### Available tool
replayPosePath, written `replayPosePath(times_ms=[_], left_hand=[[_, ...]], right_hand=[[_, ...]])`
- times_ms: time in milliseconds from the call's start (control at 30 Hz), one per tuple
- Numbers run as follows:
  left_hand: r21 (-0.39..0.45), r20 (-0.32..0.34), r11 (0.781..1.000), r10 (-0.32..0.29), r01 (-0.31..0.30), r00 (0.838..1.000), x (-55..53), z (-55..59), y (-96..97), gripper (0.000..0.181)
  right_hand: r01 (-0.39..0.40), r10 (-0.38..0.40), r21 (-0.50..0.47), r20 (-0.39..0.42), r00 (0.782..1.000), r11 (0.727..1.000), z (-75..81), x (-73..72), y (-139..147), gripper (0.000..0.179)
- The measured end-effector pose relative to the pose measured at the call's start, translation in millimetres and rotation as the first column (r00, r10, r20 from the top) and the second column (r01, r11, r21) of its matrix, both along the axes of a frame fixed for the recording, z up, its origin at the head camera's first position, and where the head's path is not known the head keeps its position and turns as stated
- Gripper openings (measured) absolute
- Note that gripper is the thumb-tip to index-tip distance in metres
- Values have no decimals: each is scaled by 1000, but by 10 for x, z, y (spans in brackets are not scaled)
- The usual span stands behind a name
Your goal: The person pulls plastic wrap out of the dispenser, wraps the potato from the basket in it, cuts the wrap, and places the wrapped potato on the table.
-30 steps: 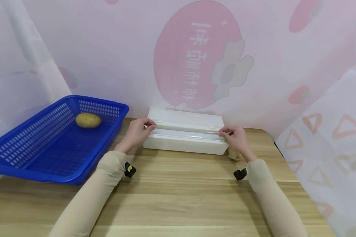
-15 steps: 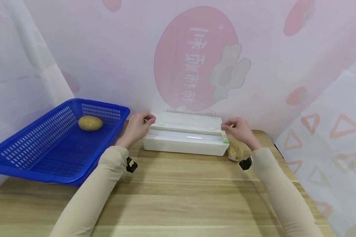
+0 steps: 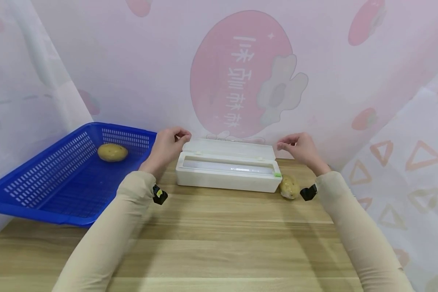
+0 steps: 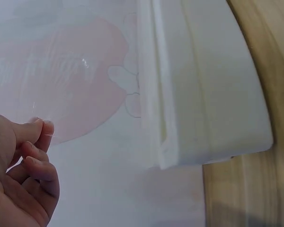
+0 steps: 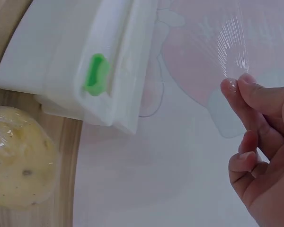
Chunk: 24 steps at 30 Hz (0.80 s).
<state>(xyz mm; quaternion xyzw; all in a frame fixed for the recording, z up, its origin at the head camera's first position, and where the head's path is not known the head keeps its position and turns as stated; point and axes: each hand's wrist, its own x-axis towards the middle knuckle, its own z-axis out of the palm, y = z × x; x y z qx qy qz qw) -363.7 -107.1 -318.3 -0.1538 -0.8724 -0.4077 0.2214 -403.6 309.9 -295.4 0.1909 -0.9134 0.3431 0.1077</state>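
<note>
A white cling film dispenser [image 3: 226,182] lies lengthwise near the back of the table, its lid [image 3: 230,149] raised. My left hand [image 3: 166,149] pinches one corner of a clear sheet of cling film [image 4: 61,80] between thumb and forefinger, above the box's left end. At the right end, my right hand [image 3: 302,151] pinches the other corner, where creases fan out from the fingertips. The sheet is almost invisible in the head view. Beside the dispenser's right end sits a potato [image 5: 21,161] wrapped in film. A green slider [image 5: 97,74] shows on the box.
A blue plastic basket [image 3: 63,219] stands at the left with an unwrapped potato [image 3: 112,152] inside. Behind the dispenser rises a pale printed cloth [image 3: 325,73]. Bare wood of the table [image 3: 222,243] lies in front of the box.
Both hands have risen up and away from the dispenser, drawing the cling film out. My right hand has also shifted right, so the wrapped potato and green slider show more fully.
</note>
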Motion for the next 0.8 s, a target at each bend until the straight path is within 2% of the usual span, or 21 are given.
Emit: replayPosePath(times_ms=[267,533,800], left_hand=[[-12,-16,1000,-5,5,1000,22,237,-22,15],[-13,-8,1000,-9,9,1000,9,381,-26,16],[-25,17,999,-25,26,1000,-42,560,-41,21]], right_hand=[[18,-15,-83,37,999,996,187,18,15,17],[41,-34,-129,59,998,991,328,37,20,24],[20,-17,-172,18,1000,985,438,27,37,26]])
